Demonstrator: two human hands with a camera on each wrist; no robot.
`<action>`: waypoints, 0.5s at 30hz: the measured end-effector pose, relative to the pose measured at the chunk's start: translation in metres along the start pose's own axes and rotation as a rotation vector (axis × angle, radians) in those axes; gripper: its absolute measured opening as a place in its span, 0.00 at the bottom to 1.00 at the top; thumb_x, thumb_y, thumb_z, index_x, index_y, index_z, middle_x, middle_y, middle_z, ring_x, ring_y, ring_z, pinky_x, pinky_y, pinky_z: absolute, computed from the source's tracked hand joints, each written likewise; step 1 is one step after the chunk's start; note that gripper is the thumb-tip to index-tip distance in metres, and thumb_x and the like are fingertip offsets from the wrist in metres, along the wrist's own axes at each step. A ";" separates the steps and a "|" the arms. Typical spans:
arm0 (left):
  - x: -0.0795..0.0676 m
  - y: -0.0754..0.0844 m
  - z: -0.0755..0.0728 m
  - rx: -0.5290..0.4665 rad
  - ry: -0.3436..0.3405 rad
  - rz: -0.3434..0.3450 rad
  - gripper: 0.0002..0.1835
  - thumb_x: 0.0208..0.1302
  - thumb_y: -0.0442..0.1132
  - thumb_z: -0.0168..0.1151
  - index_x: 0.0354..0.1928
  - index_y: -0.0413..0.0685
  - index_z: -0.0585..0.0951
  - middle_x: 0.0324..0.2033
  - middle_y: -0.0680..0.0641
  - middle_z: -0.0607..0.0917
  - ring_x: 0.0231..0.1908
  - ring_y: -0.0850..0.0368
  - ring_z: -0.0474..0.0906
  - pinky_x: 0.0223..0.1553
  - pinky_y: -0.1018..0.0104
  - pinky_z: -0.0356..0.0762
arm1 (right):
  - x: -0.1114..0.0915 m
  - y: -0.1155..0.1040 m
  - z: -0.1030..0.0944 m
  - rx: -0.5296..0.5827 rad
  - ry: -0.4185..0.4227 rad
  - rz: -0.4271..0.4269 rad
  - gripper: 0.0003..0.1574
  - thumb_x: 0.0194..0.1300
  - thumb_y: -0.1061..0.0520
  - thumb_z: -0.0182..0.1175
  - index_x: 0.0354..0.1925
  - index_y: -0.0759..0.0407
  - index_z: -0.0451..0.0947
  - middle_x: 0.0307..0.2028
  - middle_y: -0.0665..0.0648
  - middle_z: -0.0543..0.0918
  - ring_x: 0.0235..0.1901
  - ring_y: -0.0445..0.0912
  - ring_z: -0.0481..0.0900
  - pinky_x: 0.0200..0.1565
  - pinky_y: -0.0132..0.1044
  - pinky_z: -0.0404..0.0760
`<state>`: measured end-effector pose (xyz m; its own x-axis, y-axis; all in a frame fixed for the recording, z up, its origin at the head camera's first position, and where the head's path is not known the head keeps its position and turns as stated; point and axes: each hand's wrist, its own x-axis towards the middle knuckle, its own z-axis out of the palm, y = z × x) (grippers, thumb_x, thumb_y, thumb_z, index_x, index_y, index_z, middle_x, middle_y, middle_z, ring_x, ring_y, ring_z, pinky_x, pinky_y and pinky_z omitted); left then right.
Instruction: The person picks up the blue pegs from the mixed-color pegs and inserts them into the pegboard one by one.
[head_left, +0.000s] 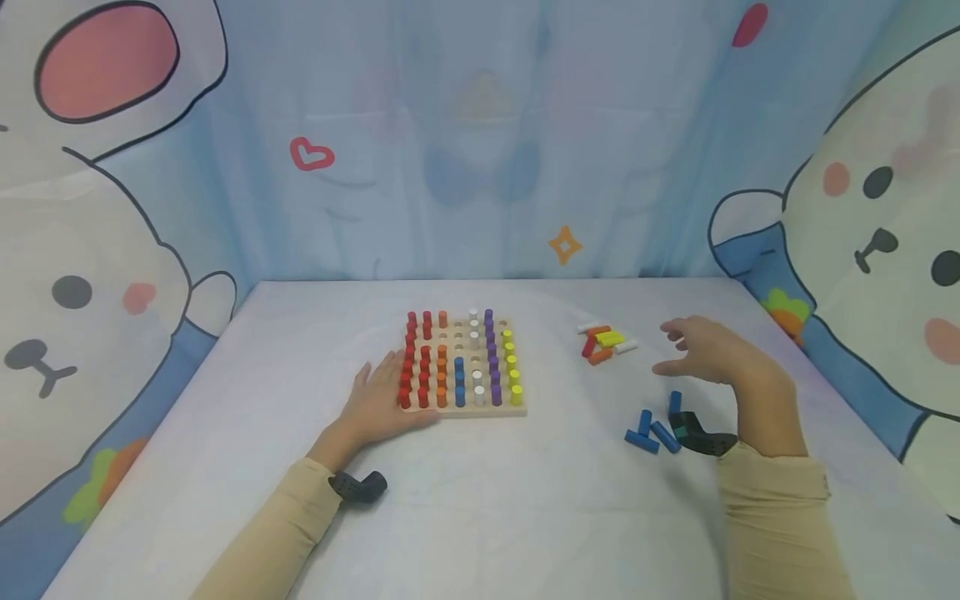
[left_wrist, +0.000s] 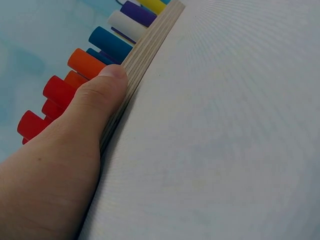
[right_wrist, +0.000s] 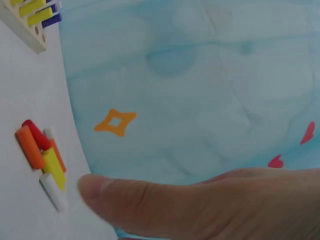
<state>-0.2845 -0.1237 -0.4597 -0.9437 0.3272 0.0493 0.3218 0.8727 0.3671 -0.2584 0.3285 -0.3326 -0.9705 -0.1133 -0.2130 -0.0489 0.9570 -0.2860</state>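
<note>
A wooden pegboard (head_left: 521,411) stands mid-table with columns of red, orange, blue, white, purple and yellow pegs; some holes are bare, mostly at the back of the blue column. My left hand (head_left: 381,402) rests against its front left corner. The left thumb (left_wrist: 102,92) lies along the front edge in the left wrist view. My right hand (head_left: 708,350) hovers to the right of a small heap of pegs, thumb apart from the fingers, with nothing visible between them. That heap holds yellow pegs (head_left: 610,339), an orange peg (head_left: 601,357), a red peg (head_left: 589,346) and white pegs (head_left: 626,347).
Several loose blue pegs (head_left: 642,442) lie nearer the front, below the right hand and beside the right wrist camera (head_left: 701,435). A white cloth (head_left: 525,517) covers the table. Behind it hangs a blue curtain (head_left: 480,167) with printed cartoon figures.
</note>
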 end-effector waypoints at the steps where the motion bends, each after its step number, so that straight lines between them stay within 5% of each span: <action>1: 0.000 0.000 0.000 -0.003 0.000 -0.001 0.65 0.45 0.80 0.52 0.75 0.44 0.46 0.74 0.44 0.52 0.75 0.49 0.43 0.72 0.42 0.36 | 0.000 0.003 0.001 0.005 -0.028 0.009 0.50 0.57 0.44 0.67 0.64 0.73 0.59 0.57 0.77 0.69 0.54 0.68 0.70 0.48 0.59 0.78; 15: 0.000 -0.001 0.002 -0.001 -0.003 -0.003 0.64 0.45 0.79 0.53 0.75 0.45 0.46 0.74 0.45 0.52 0.75 0.50 0.43 0.72 0.42 0.35 | 0.008 0.025 0.016 0.009 -0.281 0.125 0.45 0.53 0.45 0.69 0.56 0.74 0.63 0.49 0.73 0.73 0.44 0.59 0.77 0.46 0.56 0.77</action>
<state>-0.2847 -0.1239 -0.4615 -0.9445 0.3256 0.0450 0.3186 0.8736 0.3678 -0.2640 0.3475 -0.3570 -0.8652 -0.0651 -0.4972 0.0703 0.9660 -0.2488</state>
